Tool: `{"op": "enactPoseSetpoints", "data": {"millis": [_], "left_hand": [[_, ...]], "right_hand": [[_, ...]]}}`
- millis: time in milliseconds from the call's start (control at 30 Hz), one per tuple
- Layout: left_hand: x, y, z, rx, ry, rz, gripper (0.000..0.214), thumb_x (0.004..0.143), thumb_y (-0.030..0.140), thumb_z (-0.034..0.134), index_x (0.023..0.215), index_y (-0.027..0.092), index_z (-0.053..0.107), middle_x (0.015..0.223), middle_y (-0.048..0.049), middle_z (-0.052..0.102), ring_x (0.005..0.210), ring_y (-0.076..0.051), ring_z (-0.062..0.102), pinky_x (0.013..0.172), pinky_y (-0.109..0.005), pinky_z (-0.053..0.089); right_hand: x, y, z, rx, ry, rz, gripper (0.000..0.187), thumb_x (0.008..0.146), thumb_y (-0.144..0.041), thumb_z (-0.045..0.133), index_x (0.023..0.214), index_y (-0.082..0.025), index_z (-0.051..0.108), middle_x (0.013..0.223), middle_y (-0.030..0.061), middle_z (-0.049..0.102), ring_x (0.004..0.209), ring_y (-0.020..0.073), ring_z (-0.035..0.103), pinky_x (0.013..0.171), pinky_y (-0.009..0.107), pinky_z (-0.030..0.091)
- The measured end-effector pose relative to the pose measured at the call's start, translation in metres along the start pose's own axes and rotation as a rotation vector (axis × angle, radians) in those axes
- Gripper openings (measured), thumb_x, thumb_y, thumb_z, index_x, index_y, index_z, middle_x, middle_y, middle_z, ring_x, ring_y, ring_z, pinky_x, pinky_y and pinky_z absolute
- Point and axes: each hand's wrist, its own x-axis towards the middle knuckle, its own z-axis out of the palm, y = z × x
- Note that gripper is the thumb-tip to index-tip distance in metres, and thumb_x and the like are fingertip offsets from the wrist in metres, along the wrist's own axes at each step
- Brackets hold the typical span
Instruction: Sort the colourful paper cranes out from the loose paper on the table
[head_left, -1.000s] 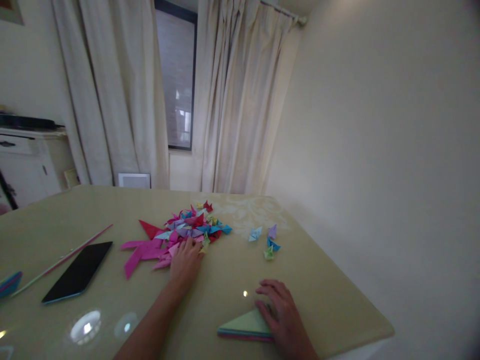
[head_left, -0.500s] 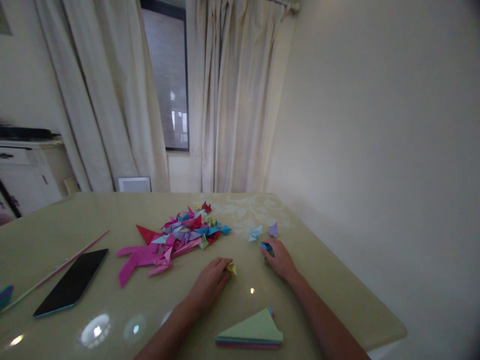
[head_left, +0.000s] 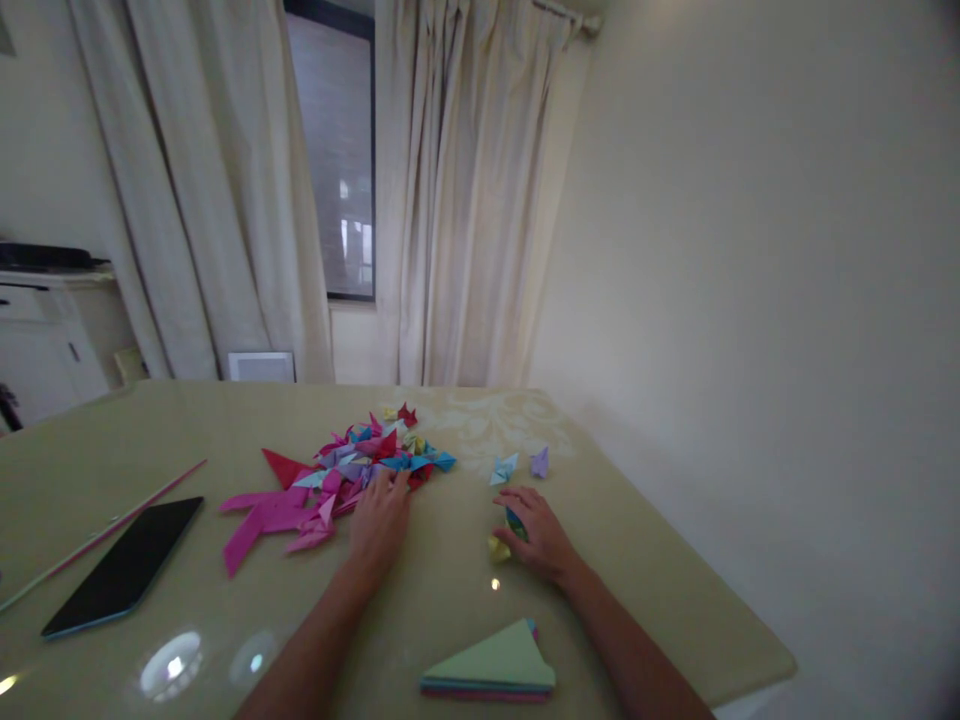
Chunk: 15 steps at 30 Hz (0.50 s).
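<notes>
My left hand point(head_left: 380, 520) lies on the near edge of a heap of small folded paper pieces point(head_left: 375, 455) in pink, red, blue and purple, fingers stretched onto them. My right hand point(head_left: 536, 535) rests on the table further right, curled over small folded pieces, a blue-green one point(head_left: 514, 522) under the fingers and a yellow one point(head_left: 498, 548) at its left side. Beyond it lie a pale blue piece point(head_left: 503, 468) and a purple piece point(head_left: 539, 462).
A stack of folded triangular coloured sheets point(head_left: 491, 663) lies near the table's front edge. A black phone point(head_left: 124, 566) and a thin pink stick point(head_left: 105, 533) lie at left. Larger pink folded shapes point(head_left: 262, 515) sit left of the heap. The wall runs along the table's right edge point(head_left: 720, 610).
My left hand went back from the middle of the table to the heap; the yellow piece it carried now lies by my right hand, which drew slightly nearer with the blue-green piece.
</notes>
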Motion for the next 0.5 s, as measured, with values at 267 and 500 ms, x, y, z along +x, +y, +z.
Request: {"op": "enactPoseSetpoints", "data": {"millis": [267, 500], "left_hand": [[-0.004, -0.010, 0.001, 0.006, -0.052, 0.062, 0.017, 0.099, 0.015, 0.054, 0.099, 0.019, 0.071, 0.111, -0.0094, 0.066, 0.103, -0.024, 0.067, 0.092, -0.036, 0.053], [-0.017, 0.039, 0.026, -0.227, -0.047, 0.529, 0.016, 0.100, 0.014, 0.057, 0.095, 0.022, 0.070, 0.098, -0.0037, 0.071, 0.092, -0.021, 0.069, 0.082, -0.031, 0.053]], "right_hand": [[0.000, -0.006, 0.004, -0.025, -0.020, -0.067, 0.027, 0.099, -0.040, 0.067, 0.116, -0.020, 0.074, 0.120, 0.0126, 0.072, 0.114, 0.0279, 0.065, 0.102, 0.043, 0.054], [0.001, -0.012, 0.006, -0.217, 0.103, -0.302, 0.047, 0.104, -0.043, 0.061, 0.147, -0.023, 0.058, 0.140, 0.0170, 0.067, 0.123, 0.0313, 0.064, 0.104, 0.048, 0.052]]}}
